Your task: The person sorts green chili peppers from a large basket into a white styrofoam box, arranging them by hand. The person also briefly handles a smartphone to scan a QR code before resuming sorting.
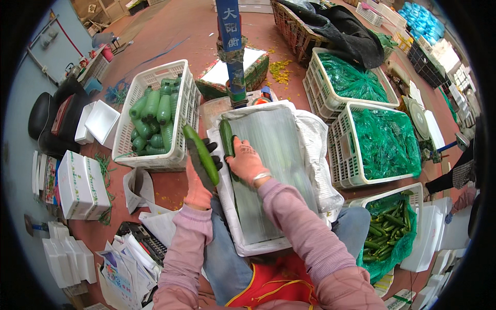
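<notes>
A green cucumber [202, 157] rests slantwise in my left hand [198, 186], which wears an orange-pink glove with dark fingers and palm. To the right of it, my right hand [248, 159], gloved alike, holds a second cucumber [226, 133] along the left side of a white box [267, 248]. Part of that cucumber is hidden under the hand. A sheet of clear film [267, 128] covers the box's contents, which show pale green and blurred beneath it. The box lies before me between my knees, with white paper [314, 135] folded over its right side.
At the left, a white crate [155, 161] holds green plastic bottles [151, 104]. Crates with green plastic bags [383, 143] stand right; a lower one contains cucumbers [387, 228]. A blue post [231, 42] rises beyond the box. Foam boxes [81, 186] and papers [120, 267] lie left.
</notes>
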Demonstrator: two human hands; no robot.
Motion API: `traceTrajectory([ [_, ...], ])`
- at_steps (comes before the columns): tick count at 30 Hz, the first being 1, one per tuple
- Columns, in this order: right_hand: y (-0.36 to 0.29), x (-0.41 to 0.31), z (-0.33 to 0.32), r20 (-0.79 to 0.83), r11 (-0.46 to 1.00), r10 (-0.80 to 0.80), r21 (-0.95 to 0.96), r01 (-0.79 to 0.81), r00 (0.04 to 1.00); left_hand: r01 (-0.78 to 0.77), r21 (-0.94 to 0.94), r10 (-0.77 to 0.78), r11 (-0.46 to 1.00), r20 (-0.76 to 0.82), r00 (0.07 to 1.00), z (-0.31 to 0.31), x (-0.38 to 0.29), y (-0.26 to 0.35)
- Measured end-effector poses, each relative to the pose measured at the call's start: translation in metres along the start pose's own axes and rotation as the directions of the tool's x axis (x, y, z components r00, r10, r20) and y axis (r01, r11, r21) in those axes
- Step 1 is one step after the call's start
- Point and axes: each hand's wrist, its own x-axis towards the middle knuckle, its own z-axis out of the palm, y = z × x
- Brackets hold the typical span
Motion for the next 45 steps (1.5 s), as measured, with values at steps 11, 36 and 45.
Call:
traceTrajectory([
  [11,-0.009,-0.039,-0.028,-0.059,0.918,-0.152,0.361,0.163,0.987,-0.041,0.198,-0.03,0.979,0.342,0.939,0.005,0.022,-0.027],
  [36,0.162,-0.385,-0.129,-0.811,0.98,0.109,0.184,0.074,0.575,-0.517,0.581,-0.066,-0.629,0.622,0.78,-0.035,0.168,-0.043],
  [45,0.414,-0.808,0.027,-0.12,-0.199,0.853,0.825,-0.529,-0.507,-0.144,0.607,-0.097,0.782,0.346,0.933,0.096,-0.011,-0.036],
])
